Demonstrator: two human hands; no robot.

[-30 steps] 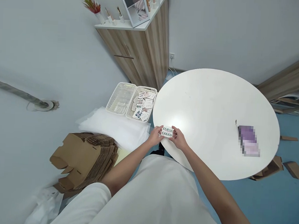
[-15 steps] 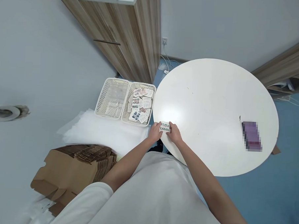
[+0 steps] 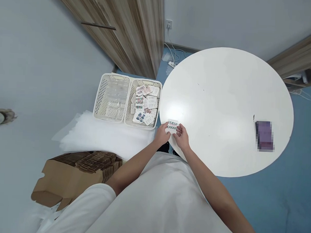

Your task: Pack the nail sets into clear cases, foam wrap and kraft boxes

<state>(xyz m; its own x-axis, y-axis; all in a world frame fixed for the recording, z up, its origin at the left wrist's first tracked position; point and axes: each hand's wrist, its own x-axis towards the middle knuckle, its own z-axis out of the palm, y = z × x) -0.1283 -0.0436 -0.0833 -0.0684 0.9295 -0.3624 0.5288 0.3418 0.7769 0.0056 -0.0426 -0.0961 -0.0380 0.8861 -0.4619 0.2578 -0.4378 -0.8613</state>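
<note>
A small white card (image 3: 172,125) with two rows of green and pinkish oval pieces is held over the near left edge of the round white table (image 3: 223,99). My left hand (image 3: 163,134) pinches the card's left side between thumb and fingers. At its right side is my right hand (image 3: 181,136), its fingers bent against the card's edge and its thumb near the lower corner. Left of the table, a white basket (image 3: 141,125) holds many similar cards.
Another white basket (image 3: 99,93) with clear plastic boxes stands further left. White foam sheets (image 3: 103,135) and folded brown cardboard boxes (image 3: 67,178) lie nearer. A blurred purple object (image 3: 265,135) rests on the table's right side. Behind stands a wooden cabinet (image 3: 138,36).
The view has shifted slightly. The card is raised a little and shows more of its face, and the fingers of my right hand have loosened and spread somewhat at its edge.
</note>
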